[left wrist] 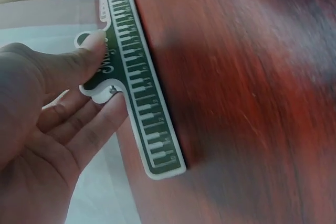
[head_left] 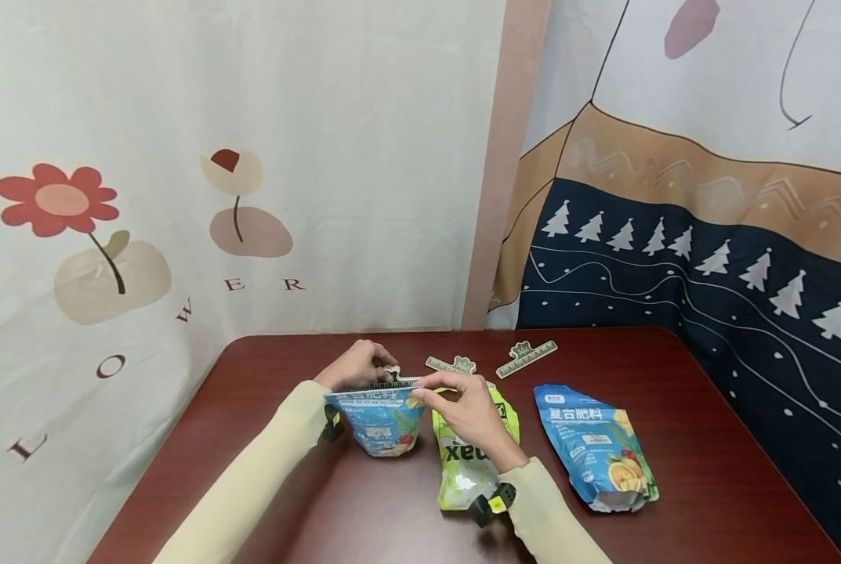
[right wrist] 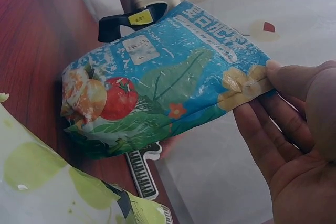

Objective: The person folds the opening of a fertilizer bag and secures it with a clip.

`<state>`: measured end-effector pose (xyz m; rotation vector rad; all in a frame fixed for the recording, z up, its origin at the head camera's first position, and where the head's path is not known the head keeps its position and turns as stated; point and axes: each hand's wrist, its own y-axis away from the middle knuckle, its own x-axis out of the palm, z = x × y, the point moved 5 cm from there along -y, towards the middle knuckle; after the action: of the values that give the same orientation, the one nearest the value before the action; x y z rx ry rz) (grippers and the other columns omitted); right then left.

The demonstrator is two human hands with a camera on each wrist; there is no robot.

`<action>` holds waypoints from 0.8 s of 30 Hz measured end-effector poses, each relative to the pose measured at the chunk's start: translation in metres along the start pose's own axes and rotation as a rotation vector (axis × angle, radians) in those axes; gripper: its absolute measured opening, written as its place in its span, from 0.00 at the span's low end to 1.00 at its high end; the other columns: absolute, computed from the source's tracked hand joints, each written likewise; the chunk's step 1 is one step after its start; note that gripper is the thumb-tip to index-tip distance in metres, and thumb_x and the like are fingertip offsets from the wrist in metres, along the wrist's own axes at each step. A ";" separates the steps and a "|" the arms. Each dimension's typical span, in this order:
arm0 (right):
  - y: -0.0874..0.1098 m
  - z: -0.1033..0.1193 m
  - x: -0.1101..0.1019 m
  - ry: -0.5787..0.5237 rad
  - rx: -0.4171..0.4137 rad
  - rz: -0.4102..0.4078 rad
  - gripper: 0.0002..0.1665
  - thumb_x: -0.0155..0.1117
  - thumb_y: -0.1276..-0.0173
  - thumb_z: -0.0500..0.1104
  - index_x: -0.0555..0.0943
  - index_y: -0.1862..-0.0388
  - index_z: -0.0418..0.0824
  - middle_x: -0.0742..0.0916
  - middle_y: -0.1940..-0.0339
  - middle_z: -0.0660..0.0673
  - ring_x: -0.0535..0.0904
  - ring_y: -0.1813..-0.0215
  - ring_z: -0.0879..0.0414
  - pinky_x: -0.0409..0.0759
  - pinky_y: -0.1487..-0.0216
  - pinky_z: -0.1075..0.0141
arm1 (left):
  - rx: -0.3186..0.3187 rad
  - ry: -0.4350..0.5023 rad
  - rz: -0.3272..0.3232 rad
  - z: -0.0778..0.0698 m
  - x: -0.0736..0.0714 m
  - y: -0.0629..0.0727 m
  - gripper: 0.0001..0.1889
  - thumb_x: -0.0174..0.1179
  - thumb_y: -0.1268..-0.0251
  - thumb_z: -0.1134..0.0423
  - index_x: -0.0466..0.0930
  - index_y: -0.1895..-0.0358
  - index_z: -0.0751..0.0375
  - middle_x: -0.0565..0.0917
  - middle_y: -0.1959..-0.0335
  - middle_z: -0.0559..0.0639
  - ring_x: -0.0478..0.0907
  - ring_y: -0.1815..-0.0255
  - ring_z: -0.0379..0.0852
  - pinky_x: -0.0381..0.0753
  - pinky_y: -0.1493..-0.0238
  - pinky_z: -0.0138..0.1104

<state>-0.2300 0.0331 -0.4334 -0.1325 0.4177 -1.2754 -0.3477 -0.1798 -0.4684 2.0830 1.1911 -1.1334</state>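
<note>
Left hand (head_left: 355,365) has thumb and fingers pinched on the handle of a piano-key clip (left wrist: 144,87); right hand (head_left: 465,407) pinches the top corner of a blue pouch (head_left: 381,427) between thumb and fingers. Clip sits along the far side of the pouch's top edge, near it; contact can't be told. Pouch is in front of both hands, left of centre on the brown table (head_left: 335,517); whether its base rests on the wood is unclear. Green bag (head_left: 462,489) lies just right of the pouch, under the right hand and forearm. Tabletop shows in a wide stretch left of the pouch, and a narrower gap between green bag and second blue pouch (head_left: 592,450), which lies well in from the right table edge. Two spare clips (head_left: 527,359) lie near the far edge, close to the printed curtain (head_left: 364,157). Green bag's middle is hidden by the right hand; the nearer spare clip is partly covered. Left fingertips are mostly hidden behind the clip; near table edge is cut off.
</note>
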 end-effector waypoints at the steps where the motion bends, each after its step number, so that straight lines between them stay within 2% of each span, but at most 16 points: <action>1: 0.000 0.000 0.000 0.001 0.000 0.002 0.10 0.71 0.30 0.50 0.90 0.54 0.50 0.92 0.53 0.49 0.89 0.54 0.44 0.85 0.54 0.69 | 0.002 0.002 -0.001 -0.001 -0.001 0.000 0.11 0.69 0.36 0.70 0.89 0.51 0.63 0.91 0.56 0.54 0.83 0.66 0.39 0.81 0.65 0.32; 6: 0.000 -0.002 -0.001 0.000 -0.001 0.010 0.11 0.70 0.29 0.50 0.90 0.52 0.49 0.92 0.54 0.49 0.89 0.53 0.46 0.85 0.54 0.69 | -0.022 0.061 -0.010 -0.003 -0.003 0.004 0.08 0.69 0.38 0.72 0.90 0.56 0.62 0.90 0.62 0.52 0.82 0.70 0.38 0.80 0.68 0.32; 10: 0.000 0.000 -0.001 -0.008 -0.005 0.011 0.11 0.70 0.29 0.50 0.90 0.52 0.50 0.92 0.52 0.49 0.89 0.53 0.48 0.85 0.54 0.70 | -0.022 0.099 -0.042 -0.004 -0.005 0.007 0.09 0.66 0.40 0.75 0.90 0.59 0.62 0.89 0.66 0.50 0.82 0.72 0.39 0.79 0.70 0.33; 17: 0.000 0.000 -0.001 0.002 -0.003 0.008 0.09 0.70 0.29 0.50 0.90 0.54 0.51 0.91 0.51 0.49 0.88 0.52 0.52 0.85 0.53 0.69 | 0.024 0.118 -0.130 -0.004 -0.016 0.012 0.08 0.69 0.45 0.75 0.90 0.65 0.60 0.89 0.67 0.51 0.77 0.75 0.40 0.76 0.73 0.32; 20: 0.000 0.000 -0.001 0.004 -0.001 0.010 0.09 0.70 0.29 0.50 0.90 0.54 0.52 0.91 0.52 0.50 0.88 0.53 0.52 0.85 0.53 0.69 | 0.000 0.136 -0.170 -0.001 -0.019 0.016 0.08 0.69 0.44 0.76 0.90 0.65 0.59 0.89 0.67 0.51 0.79 0.73 0.39 0.77 0.71 0.31; 24: -0.001 -0.001 -0.001 0.004 0.000 0.009 0.08 0.70 0.29 0.50 0.90 0.55 0.52 0.92 0.54 0.51 0.88 0.53 0.46 0.86 0.53 0.68 | -0.035 0.193 -0.208 0.002 -0.024 0.022 0.09 0.68 0.43 0.78 0.90 0.65 0.60 0.89 0.66 0.52 0.84 0.71 0.40 0.80 0.69 0.32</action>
<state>-0.2312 0.0337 -0.4337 -0.1279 0.4218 -1.2671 -0.3361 -0.2037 -0.4494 2.1177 1.5384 -1.0083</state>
